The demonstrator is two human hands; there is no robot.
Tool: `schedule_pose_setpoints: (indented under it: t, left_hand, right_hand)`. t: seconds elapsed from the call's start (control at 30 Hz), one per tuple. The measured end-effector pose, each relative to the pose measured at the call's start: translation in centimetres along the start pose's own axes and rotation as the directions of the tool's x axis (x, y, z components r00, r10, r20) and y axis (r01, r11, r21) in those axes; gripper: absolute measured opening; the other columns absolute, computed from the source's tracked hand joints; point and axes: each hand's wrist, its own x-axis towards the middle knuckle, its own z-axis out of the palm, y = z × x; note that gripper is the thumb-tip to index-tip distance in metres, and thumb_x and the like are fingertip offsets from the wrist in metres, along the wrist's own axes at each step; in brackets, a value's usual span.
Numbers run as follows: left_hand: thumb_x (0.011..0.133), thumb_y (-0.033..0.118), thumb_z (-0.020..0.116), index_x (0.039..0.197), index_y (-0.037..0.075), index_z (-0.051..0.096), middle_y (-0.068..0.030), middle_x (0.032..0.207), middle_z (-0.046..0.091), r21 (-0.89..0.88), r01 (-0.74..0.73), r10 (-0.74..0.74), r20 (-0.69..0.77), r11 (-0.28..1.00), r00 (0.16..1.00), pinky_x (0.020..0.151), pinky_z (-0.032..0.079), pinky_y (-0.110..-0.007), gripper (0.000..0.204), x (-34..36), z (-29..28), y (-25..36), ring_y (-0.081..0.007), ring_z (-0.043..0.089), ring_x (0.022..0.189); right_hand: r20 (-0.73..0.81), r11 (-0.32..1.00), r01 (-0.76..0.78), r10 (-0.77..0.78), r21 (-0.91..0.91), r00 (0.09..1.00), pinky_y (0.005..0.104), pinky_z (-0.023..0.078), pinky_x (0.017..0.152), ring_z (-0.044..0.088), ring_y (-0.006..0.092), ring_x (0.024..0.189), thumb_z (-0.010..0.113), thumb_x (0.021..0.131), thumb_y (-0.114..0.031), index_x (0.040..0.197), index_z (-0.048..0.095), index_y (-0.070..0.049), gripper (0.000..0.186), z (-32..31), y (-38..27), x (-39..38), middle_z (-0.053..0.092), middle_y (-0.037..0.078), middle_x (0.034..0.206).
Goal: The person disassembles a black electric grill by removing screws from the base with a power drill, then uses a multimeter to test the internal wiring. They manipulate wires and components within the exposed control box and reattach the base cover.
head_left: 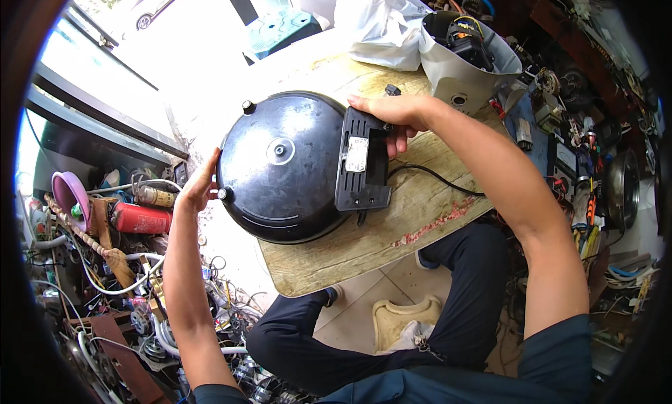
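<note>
A round black electric pan (280,183) rests bottom-up on a worn wooden tabletop (315,264), showing small feet and a centre boss. My left hand (203,180) grips its left rim, fingers along the side. My right hand (392,118) holds the black slotted housing (360,187) at the pan's right, thumb over its top end and fingers curled round the outer side. A pale label is on that housing. A black cord (437,177) runs from it to the right. Reddish crumbs (434,222) lie along the near right part of the tabletop.
Behind are a white plastic bag (378,26), a grey bin (451,75) with parts and a blue stool (283,33). Dense clutter flanks both sides, including a red cylinder (140,217) and a pink basin (66,190) at left, tools at right. A cream plastic seat (388,320) is below.
</note>
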Motion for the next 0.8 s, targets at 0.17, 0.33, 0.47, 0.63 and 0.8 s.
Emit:
schedule_pose_setpoints:
  t: [0.17,0.33,0.47,0.63,0.8]
  left_hand:
    - [0.1,0.083,0.051,0.161,0.017,0.05,-0.0033,0.152,0.057,-0.007,-0.022,0.022,-0.014,1.0,1.0,0.101,0.045,-0.054,0.09,1.1,-2.8,-1.9,-0.0272,0.061,0.119]
    - [0.1,0.079,0.055,0.166,0.021,0.043,-0.0101,0.161,0.052,0.053,-0.117,0.116,0.026,0.992,0.993,0.109,0.042,-0.065,0.088,3.5,-2.7,-0.6,-0.0332,0.053,0.141]
    - [0.097,0.083,0.056,0.17,0.022,0.037,-0.0135,0.173,0.04,0.159,-0.044,0.054,-0.055,0.986,0.997,0.123,0.024,-0.071,0.097,3.2,-1.8,1.3,-0.0428,0.032,0.158]
    - [0.089,0.092,0.054,0.172,0.018,0.033,-0.0139,0.177,0.033,0.143,-0.11,0.137,-0.198,0.984,0.971,0.121,0.028,-0.069,0.113,0.7,-0.3,2.8,-0.0494,0.038,0.153]
    - [0.107,0.054,0.066,0.151,-0.001,0.058,-0.0194,0.148,0.063,0.234,-0.459,0.499,-0.595,0.857,0.629,0.106,0.052,-0.043,0.071,-5.2,-0.4,0.1,-0.0279,0.064,0.129]
  right_hand:
    - [0.047,0.999,0.038,-0.037,-0.024,0.998,0.0259,0.037,0.047,0.068,0.0154,0.051,0.016,0.108,-0.077,0.11,0.08,-0.017,0.089,2.1,0.1,-1.0,0.077,0.01,0.077]
    - [0.054,0.997,0.007,-0.011,0.075,0.998,0.0259,0.037,0.045,0.066,0.015,0.049,0.015,0.107,-0.08,0.111,0.081,-0.013,0.094,5.0,2.6,-3.1,0.075,0.012,0.074]
    - [-0.062,0.987,0.032,-0.023,0.155,0.998,0.0261,0.039,0.043,0.066,0.0156,0.05,0.02,0.106,-0.081,0.11,0.08,-0.008,0.095,5.9,4.0,-3.1,0.075,0.012,0.076]
    - [-0.402,0.897,0.214,-0.044,0.388,0.915,0.0276,0.049,0.048,0.071,0.0174,0.058,0.033,0.105,-0.081,0.102,0.075,0.003,0.094,7.1,8.5,-2.5,0.076,0.013,0.085]
    - [-0.618,0.806,0.409,-0.591,-0.428,0.518,0.0413,0.058,0.074,0.074,0.0296,0.083,0.07,0.101,-0.036,0.107,0.075,-0.004,0.033,12.5,15.5,-3.2,0.073,0.013,0.089]
